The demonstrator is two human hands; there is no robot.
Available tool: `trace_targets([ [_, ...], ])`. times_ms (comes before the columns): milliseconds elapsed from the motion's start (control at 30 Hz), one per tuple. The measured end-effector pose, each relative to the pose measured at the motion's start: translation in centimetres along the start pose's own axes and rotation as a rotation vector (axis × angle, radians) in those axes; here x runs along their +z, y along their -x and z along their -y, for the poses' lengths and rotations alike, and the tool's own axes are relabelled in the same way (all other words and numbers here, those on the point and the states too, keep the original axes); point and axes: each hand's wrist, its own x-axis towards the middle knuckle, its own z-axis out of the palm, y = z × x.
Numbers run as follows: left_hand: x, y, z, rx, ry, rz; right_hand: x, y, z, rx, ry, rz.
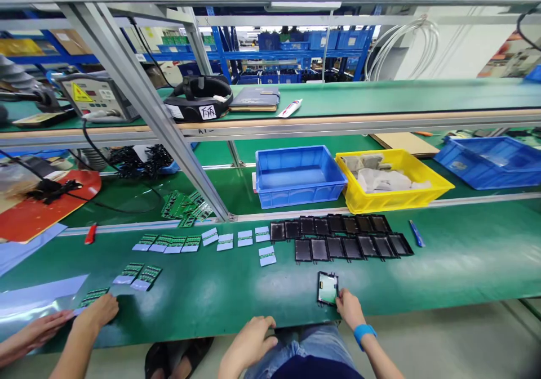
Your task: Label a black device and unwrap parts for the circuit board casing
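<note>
We note right hand point(347, 307) fingers pinching the small black rectangular tray point(327, 288), long axis pointing away; left hand point(250, 342) loosely curled, farther off.

A blue bin point(298, 176) sits beside a yellow bin point(393, 190) behind rows of black trays point(344, 238)

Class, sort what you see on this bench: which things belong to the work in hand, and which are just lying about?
In use: right hand on black frame; left hand at the bench edge; rows of black frames; circuit boards.

Lying about: blue bin; yellow bin; notebook; red cutter.
</note>
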Motion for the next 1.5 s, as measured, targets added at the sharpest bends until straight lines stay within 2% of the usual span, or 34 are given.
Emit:
trace_targets([
  [200, 1.5, -2.8, -0.1, -0.003, 0.439, -0.095, 0.8, 3.0, 4.2, -0.196, -0.228, 0.133],
  [333, 2.0, -3.6, -1.7, 0.074, 0.865, -0.137, 0.1, 5.9, 7.2, -0.415, -0.373, 0.144],
  [467, 1.1, -1.8, -3.9, 0.183, 1.214, -0.199, -2.1, 8.9, 9.6, -0.589, -0.505, 0.082],
  [600, -0.6, 1.0, -5.2, 0.236, 1.41, -0.242, -4.5, 11.2, 11.0, -0.65, -0.652, 0.108],
  [733, -1.8, 3.4, -6.1, 0.276, 1.522, -0.242, -6.3, 12.9, 11.9, -0.665, -0.784, 0.305],
  [933, -2.2, 5.8, -7.3, 0.327, 1.683, -0.203, -7.7, 15.5, 12.2, -0.612, -1.061, 0.567],
  [1033, -2.3, 6.8, -7.8, 0.336, 1.7, -0.192, -7.9, 16.9, 11.8, -0.54, -1.132, 0.577],
  [1167, -2.6, 7.8, -8.2, 0.384, 1.676, -0.163, -7.9, 18.0, 11.2, -0.472, -1.169, 0.476],
  [1233, -2.8, 8.0, -8.2, 0.398, 1.672, -0.152, -8.1, 18.2, 11.3, -0.451, -1.185, 0.466],
  [1400, -2.7, 8.1, -8.4, 0.392, 1.677, -0.168, -9.1, 18.6, 12.2, -0.45, -1.195, 0.629],
  [1500, -2.7, 8.1, -8.6, 0.384, 1.681, -0.171, -9.5, 18.9, 12.6, -0.416, -1.229, 0.643],
])
